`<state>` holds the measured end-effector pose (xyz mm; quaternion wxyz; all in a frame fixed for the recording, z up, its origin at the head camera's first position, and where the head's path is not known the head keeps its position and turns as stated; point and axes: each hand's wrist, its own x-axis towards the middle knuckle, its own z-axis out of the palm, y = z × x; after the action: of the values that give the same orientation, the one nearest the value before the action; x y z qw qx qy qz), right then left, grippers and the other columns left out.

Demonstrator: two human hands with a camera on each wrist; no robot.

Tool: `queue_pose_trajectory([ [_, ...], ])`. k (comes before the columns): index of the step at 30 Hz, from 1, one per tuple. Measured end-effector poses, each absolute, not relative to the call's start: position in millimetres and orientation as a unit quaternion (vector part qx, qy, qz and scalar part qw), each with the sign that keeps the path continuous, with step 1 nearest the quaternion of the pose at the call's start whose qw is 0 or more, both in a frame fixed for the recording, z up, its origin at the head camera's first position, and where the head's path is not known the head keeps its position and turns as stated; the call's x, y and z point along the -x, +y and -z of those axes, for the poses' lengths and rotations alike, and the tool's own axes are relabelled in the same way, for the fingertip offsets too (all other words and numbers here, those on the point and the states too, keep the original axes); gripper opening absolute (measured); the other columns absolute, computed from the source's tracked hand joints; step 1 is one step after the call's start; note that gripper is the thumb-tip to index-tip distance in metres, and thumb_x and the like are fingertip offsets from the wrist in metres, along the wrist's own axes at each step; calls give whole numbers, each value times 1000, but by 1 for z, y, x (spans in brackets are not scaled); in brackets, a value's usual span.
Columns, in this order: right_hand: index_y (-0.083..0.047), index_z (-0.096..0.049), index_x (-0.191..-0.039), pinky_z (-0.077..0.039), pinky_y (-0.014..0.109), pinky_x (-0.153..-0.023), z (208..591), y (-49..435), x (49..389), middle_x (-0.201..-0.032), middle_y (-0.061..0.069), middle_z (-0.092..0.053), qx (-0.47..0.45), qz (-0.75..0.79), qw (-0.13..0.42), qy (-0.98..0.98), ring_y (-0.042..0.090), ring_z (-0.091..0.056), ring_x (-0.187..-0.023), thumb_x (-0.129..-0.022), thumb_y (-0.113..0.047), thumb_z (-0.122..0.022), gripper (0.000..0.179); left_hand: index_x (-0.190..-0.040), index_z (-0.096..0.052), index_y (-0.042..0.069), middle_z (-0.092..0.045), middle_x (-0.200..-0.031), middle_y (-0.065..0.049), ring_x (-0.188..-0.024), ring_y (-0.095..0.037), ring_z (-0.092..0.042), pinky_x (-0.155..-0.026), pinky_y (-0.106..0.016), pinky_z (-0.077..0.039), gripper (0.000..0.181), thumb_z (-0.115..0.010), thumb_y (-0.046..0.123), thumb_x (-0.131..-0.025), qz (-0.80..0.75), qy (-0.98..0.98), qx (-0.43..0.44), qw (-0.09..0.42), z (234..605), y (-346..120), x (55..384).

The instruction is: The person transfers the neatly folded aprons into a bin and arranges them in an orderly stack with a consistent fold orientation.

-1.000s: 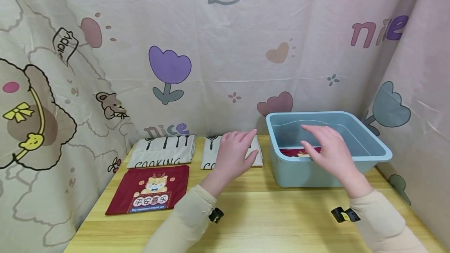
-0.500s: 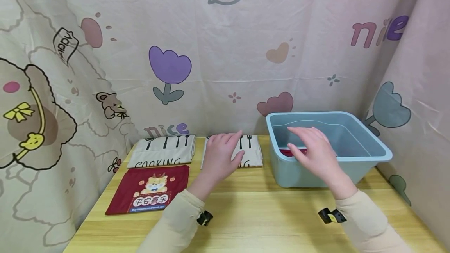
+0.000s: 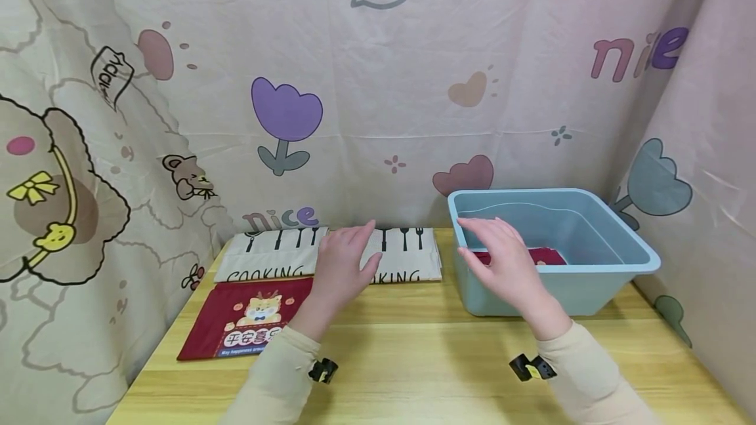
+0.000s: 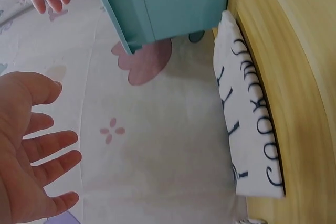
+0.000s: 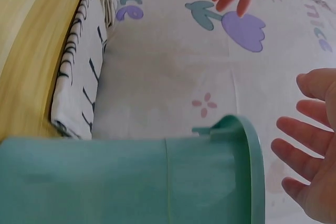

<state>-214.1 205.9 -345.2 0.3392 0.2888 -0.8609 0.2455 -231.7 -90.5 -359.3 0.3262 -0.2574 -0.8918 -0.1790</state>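
Note:
My left hand [image 3: 339,267] hovers, fingers spread, in front of two folded white cloths printed with COOKING and black cutlery. It partly covers the right white cloth [image 3: 407,258]; the left white cloth [image 3: 260,254] lies behind a folded red cloth [image 3: 201,330] with a cartoon dog. In the left wrist view, nothing is in the left hand [image 4: 26,150]. Over the near left rim of a blue plastic tub [image 3: 590,290] hangs my right hand [image 3: 502,264], holding nothing. Another red cloth [image 3: 549,256] lies inside the tub, partly hidden by that hand.
Everything stands on a wooden table [image 3: 413,359]. A printed curtain [image 3: 378,84] hangs close behind and along both sides. Small black devices are strapped at both wrists, such as the left wrist device [image 3: 323,370].
Both hands have moved leftward together, staying raised. More of the right white cloth and of the red cloth in the tub shows now. The cloths and tub have stayed in place.

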Motion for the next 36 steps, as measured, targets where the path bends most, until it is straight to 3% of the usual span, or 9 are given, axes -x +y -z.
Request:
queue_pose_trajectory([
  [6, -2, -61, -130, -33, 59, -107, 348, 193, 212, -126, 12, -65, -311, -261, 346, -846, 33, -58, -115, -84, -9, -77, 49, -138, -56, 5, -66, -123, -13, -115, -34, -58, -101, -59, -36, 57, -75, 25, -88, 177, -903, 229, 318, 363, -108, 231],
  [14, 0, -60, -131, -41, 50, -102, 354, 175, 210, -129, 13, -62, -333, -282, 340, -833, 34, -54, -120, -84, -9, -77, 51, -139, -55, 5, -64, -127, -15, -117, -37, -56, -100, -62, -35, 56, -73, 24, -89, 196, -914, 190, 301, 365, -134, 229],
  [25, -5, -57, -137, -44, 48, -101, 369, 151, 207, -133, 11, -60, -327, -318, 293, -840, 29, -54, -122, -88, -13, -75, 53, -143, -51, 3, -57, -136, -21, -124, -41, -51, -101, -64, -34, 59, -70, 23, -91, 226, -928, 132, 265, 376, -173, 232],
  [36, -4, -56, -136, -47, 47, -99, 394, 121, 212, -130, 12, -62, -299, -371, 236, -847, 28, -58, -118, -89, -13, -74, 51, -146, -42, -3, -56, -131, -28, -123, -47, -49, -102, -61, -38, 61, -64, 23, -96, 278, -935, 75, 209, 383, -209, 231],
])
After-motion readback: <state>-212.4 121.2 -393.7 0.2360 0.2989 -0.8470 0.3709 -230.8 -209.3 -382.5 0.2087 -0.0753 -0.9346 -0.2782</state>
